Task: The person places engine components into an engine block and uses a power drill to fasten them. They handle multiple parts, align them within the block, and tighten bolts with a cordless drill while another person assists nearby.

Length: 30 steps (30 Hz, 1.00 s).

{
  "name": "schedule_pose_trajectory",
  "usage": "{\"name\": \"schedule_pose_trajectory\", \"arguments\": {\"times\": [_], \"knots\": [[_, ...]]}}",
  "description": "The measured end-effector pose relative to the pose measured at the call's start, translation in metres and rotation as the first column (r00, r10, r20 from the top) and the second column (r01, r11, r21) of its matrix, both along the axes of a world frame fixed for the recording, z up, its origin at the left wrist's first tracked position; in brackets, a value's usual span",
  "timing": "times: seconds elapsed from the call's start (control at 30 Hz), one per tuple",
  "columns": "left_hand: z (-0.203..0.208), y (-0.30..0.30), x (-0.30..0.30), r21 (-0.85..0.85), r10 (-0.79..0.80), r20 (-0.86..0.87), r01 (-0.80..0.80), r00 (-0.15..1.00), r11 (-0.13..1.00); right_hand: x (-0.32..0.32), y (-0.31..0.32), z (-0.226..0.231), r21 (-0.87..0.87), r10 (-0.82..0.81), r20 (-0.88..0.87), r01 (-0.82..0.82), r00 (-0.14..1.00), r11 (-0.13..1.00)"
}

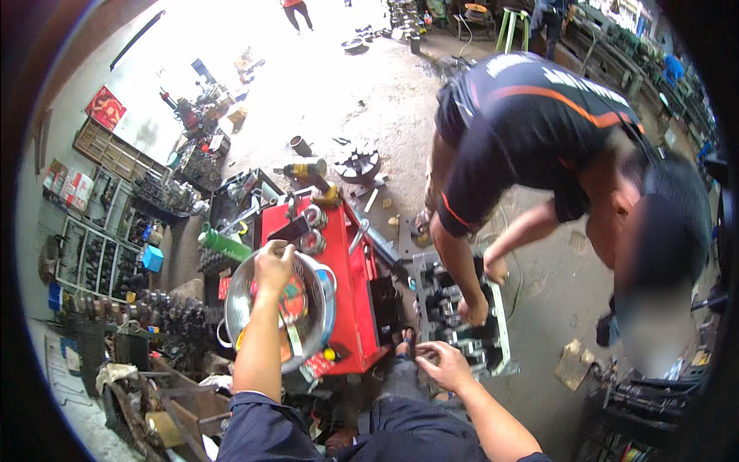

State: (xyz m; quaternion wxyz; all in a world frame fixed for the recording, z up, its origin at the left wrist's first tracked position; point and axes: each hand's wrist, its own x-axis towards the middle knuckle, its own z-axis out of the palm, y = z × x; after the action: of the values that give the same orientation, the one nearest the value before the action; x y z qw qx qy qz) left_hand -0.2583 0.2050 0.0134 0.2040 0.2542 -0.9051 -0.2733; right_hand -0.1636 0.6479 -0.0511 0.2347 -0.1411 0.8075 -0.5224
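Round silver metal basin (239, 308): smooth, dull sheen. Red rectangular surface (348, 308): glossy, apparently painted metal. Grey rectangular metal engine block (502, 339): bare finish. Grey floor (539, 300): matt, rough.

I see a dark navy sleeve (265, 433) ending in a hemmed edge on this person's left arm, forearms (258, 343) uncovered, both hands (446, 366) gloveless, and a greyish trouser leg (396, 379).

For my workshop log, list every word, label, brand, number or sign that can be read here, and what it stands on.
Wording is not copied here; print shows on these:
Bent co-worker's dark shirt: large white lettering across the back.
Green bottle: pale lettering, small.
Red wall poster: too small to read.
Red-and-white carton: too small to read.
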Motion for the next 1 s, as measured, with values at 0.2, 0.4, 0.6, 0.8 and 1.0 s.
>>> {"name": "schedule_pose_trajectory", "arguments": {"times": [0.2,0.4,0.6,0.8,1.0], "knots": [[-0.066,-0.131,-0.128,-0.031,0.152,0.473,-0.156,0.868,0.987,-0.178,-0.194,0.082,0.096,0.177,-0.465,-0.149,0.867,0.984],[-0.118,-0.174,-0.188,0.108,0.127,0.647,-0.255,0.752,0.961,-0.312,-0.351,0.089,0.383,0.390,-0.688,-0.151,0.612,0.912],[-0.132,-0.188,-0.216,0.156,0.091,0.739,-0.300,0.668,0.941,-0.386,-0.445,0.069,0.580,0.465,-0.482,-0.128,0.743,0.805],[-0.135,-0.223,-0.209,0.165,0.058,0.708,-0.244,0.704,0.956,-0.416,-0.467,0.047,0.748,0.464,-0.267,-0.122,0.844,0.652],[-0.075,-0.253,-0.141,-0.039,0.021,0.506,-0.001,0.862,0.999,-0.399,-0.431,0.041,0.544,0.315,-0.498,0.007,0.808,0.839]]}}
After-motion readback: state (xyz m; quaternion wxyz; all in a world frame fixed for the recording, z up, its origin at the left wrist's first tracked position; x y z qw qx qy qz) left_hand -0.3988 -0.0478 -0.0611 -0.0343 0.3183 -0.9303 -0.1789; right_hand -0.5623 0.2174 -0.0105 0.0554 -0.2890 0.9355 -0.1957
